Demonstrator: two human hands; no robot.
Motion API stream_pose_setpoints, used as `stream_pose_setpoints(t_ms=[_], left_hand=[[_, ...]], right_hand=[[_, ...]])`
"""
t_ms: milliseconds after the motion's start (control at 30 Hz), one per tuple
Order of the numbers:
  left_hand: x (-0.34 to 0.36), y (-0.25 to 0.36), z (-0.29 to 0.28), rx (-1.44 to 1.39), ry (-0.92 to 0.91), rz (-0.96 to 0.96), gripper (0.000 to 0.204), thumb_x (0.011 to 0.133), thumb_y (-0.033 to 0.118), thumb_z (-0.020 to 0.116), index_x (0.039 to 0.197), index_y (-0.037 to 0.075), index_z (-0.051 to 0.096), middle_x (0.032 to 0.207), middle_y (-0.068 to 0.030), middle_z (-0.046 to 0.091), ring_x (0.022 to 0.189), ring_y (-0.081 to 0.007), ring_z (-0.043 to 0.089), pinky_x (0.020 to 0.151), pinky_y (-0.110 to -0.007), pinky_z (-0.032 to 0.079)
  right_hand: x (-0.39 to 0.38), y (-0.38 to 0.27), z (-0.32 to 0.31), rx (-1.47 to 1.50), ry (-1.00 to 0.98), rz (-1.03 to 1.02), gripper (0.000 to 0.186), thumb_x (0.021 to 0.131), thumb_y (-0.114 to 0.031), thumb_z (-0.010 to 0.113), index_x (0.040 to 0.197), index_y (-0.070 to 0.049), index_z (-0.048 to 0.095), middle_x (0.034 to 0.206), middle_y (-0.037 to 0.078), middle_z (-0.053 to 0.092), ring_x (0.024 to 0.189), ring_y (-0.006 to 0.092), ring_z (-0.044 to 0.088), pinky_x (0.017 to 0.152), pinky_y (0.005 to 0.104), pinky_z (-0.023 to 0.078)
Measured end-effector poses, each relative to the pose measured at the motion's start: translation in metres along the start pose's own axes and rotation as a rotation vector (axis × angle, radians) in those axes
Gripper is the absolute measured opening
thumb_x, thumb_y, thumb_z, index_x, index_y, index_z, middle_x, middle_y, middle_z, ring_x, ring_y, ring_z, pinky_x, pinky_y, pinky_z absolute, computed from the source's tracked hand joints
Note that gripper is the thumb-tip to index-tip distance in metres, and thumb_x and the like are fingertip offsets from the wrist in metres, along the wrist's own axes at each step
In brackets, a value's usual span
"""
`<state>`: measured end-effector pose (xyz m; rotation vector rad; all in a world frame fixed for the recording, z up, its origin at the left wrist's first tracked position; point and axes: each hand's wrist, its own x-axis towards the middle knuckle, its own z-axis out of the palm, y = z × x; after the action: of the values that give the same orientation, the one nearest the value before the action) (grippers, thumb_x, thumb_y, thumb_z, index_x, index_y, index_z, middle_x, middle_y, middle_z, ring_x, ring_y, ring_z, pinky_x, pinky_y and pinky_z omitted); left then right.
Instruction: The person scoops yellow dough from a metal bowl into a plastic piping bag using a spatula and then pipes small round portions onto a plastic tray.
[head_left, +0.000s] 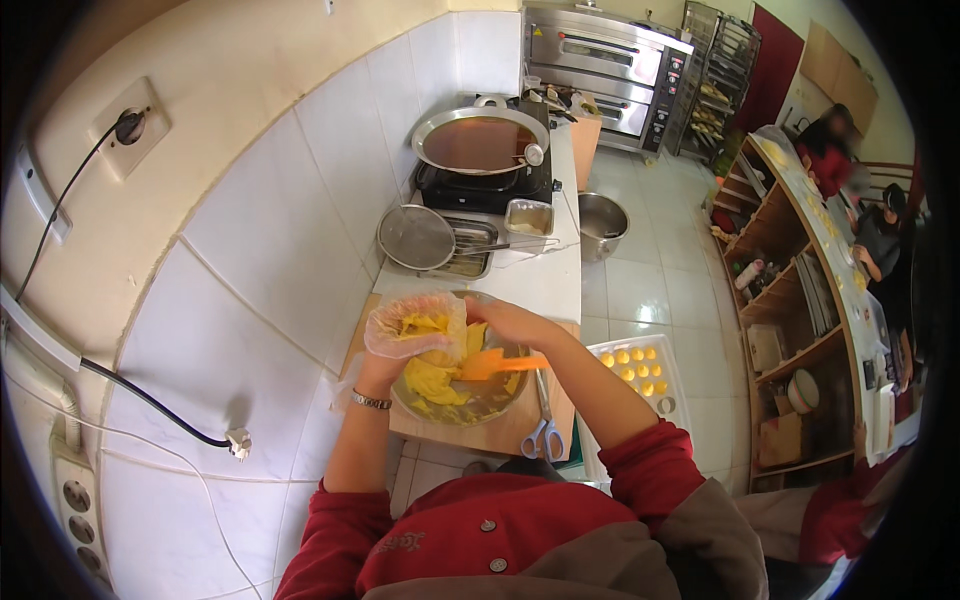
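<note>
My left hand (390, 362), a metal watch on its wrist, is wrapped round a clear plastic piping bag (385, 325). The bag's mouth is spread wide, and yellow dough (425, 324) shows inside. At the bag's right side my right hand (508, 325) is closed on its edge, with the fingertips partly hidden. Both hands are over a metal mixing bowl (478, 412) whose wall is smeared with yellow. More soft yellow dough (432, 382) sits in the bowl. An orange spatula (490, 364) leans in it, its handle toward the right rim.
Scissors (543, 440) lie right of the bowl. Beyond are a strainer (416, 238), a small metal container (529, 218) and a wide pan of brown liquid (475, 143) on a stove. A tray (610, 385) of yellow rounds stands lower right. People work at the far-right counter (800, 200).
</note>
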<state>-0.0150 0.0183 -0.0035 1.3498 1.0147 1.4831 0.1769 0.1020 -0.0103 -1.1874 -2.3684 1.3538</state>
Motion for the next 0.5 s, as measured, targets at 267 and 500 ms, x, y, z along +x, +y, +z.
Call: stream_pose_setpoints(t_ms=[267, 500], left_hand=[[0.000, 0.005, -0.004, 0.060, -0.048, 0.030, 0.041, 0.063, 0.001, 0.079, 0.100, -0.005, 0.062, 0.097, -0.0100, 0.065, 0.085, -0.0135, 0.061, 0.076, -0.025, 0.050], [-0.006, 0.007, -0.006, 0.338, -0.071, 0.109, 0.032, 0.070, 0.006, 0.075, 0.098, -0.005, 0.064, 0.101, -0.0108, 0.066, 0.086, -0.0132, 0.061, 0.078, -0.026, 0.048]], right_hand=[[0.003, -0.008, -0.011, 1.027, 0.000, -0.031, 0.018, 0.088, -0.021, 0.056, 0.097, -0.005, 0.060, 0.081, 0.000, 0.060, 0.081, 0.0109, 0.058, 0.074, 0.0261, 0.046], [-0.014, -0.050, -0.048, 0.983, -0.046, 0.016, 0.017, 0.086, -0.017, 0.058, 0.085, -0.001, 0.059, 0.063, -0.003, 0.051, 0.065, 0.0126, 0.060, 0.065, 0.0282, 0.051]])
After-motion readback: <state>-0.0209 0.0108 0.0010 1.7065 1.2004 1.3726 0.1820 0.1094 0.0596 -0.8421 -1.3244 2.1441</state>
